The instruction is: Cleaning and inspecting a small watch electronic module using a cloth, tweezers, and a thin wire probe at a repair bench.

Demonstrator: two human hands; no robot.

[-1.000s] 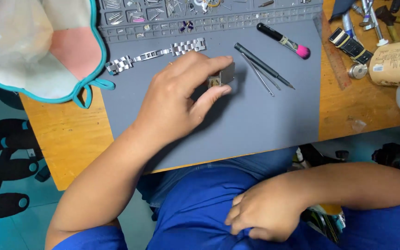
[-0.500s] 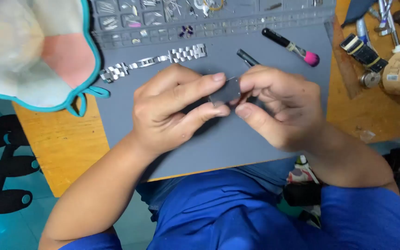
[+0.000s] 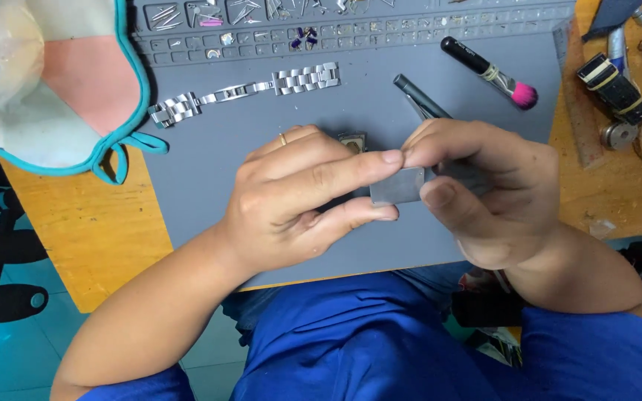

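Observation:
Both hands meet over a grey work mat [image 3: 209, 178]. A small flat grey metal block [image 3: 397, 186] is pinched between the fingertips of my left hand [image 3: 302, 197] and my right hand [image 3: 481, 189]. Just behind the left fingers a small square watch case [image 3: 351, 141] peeks out on the mat. A dark pair of tweezers [image 3: 419, 96] lies partly hidden behind my right hand. A ring shows on one left finger.
A steel watch bracelet [image 3: 243, 93] lies on the mat's far left. A black brush with pink bristles [image 3: 492, 73] lies at the far right. A parts tray rim [image 3: 351, 33] runs along the back. A watch strap [image 3: 616, 85] rests on the wooden desk; cloth [image 3: 46, 82] at left.
My right hand rose from my lap to the mat and joined the left. Both hands now pinch the grey block, lifted slightly toward me.

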